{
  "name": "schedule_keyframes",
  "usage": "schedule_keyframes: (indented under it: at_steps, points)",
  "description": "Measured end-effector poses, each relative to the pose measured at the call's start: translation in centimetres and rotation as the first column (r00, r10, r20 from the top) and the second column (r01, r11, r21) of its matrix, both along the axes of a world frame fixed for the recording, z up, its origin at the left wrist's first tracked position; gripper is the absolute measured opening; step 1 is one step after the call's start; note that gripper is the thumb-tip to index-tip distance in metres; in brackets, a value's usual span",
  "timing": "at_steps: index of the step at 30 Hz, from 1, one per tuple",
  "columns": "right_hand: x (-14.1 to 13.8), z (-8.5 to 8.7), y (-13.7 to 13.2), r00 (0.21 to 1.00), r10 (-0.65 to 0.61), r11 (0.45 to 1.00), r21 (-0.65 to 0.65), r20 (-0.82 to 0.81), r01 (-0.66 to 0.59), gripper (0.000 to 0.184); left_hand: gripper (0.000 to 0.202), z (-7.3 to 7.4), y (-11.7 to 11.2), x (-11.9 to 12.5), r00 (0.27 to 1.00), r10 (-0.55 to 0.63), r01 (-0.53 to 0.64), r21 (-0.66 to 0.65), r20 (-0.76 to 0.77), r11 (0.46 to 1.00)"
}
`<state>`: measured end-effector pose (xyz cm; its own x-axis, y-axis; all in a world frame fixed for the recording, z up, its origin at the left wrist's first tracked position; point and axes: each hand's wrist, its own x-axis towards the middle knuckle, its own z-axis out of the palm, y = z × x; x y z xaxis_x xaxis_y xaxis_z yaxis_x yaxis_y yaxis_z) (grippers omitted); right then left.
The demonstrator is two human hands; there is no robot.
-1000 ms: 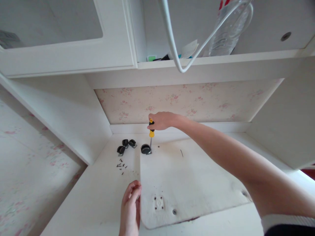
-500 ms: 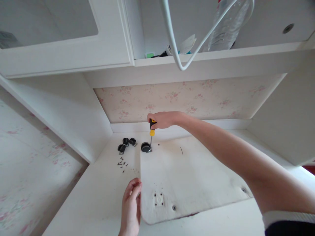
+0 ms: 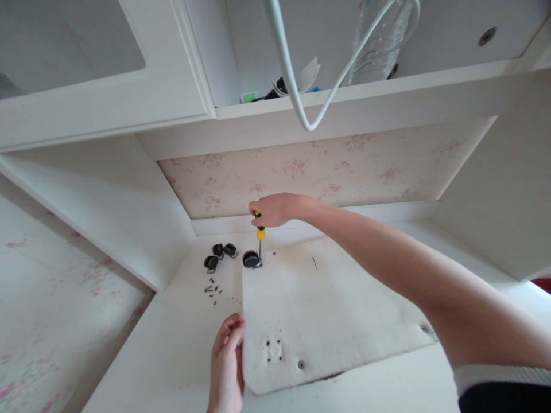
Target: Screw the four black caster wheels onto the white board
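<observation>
A yellow and black screwdriver (image 3: 260, 234) stands nearly upright in my right hand (image 3: 275, 210), its handle wrapped by my fingers. The shaft reaches down to the metal plate of a black caster wheel (image 3: 250, 259) at the far left corner of a white board (image 3: 327, 304). My left hand (image 3: 228, 358) grips the board's left edge near its front corner, fingers curled and partly hidden. Close to that corner, the board shows a square mark with screw holes (image 3: 274, 350).
Several loose casters, one nearest me (image 3: 210, 262), lie left of the board, with scattered screws (image 3: 213, 288) before them. A white cable (image 3: 307, 123) hangs in front of the shelf (image 3: 370, 89), where a clear plastic bottle (image 3: 379, 49) stands. Cabinet panels flank the desktop.
My right hand has turned slightly on the screwdriver handle, and the screwdriver stands a little more upright. The whole view has shifted slightly. My left hand stays at the board's edge.
</observation>
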<state>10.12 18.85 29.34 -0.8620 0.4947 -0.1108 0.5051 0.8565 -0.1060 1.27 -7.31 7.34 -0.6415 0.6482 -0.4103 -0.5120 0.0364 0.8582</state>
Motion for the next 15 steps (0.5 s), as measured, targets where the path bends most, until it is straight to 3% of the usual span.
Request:
schedule_keyframes:
  at_steps: [4,11,15]
  points:
    - [-0.8,-0.7,0.2,0.994,-0.101,0.993,0.064,-0.034,0.103,0.053,0.039,-0.2,0.1,0.0,1.000,-0.003,0.003,0.000,0.015,1.000]
    - [-0.3,0.1,1.0,0.992,0.124,0.990,-0.063,0.011,-0.123,0.037,0.042,-0.2,0.1,0.0,1.000,0.010,-0.010,-0.009,0.009,1.000]
    - [-0.3,-0.6,0.9,0.995,0.090,0.995,-0.039,-0.037,-0.091,0.038,0.041,-0.2,0.1,-0.1,1.000,0.010,-0.010,-0.023,-0.001,1.000]
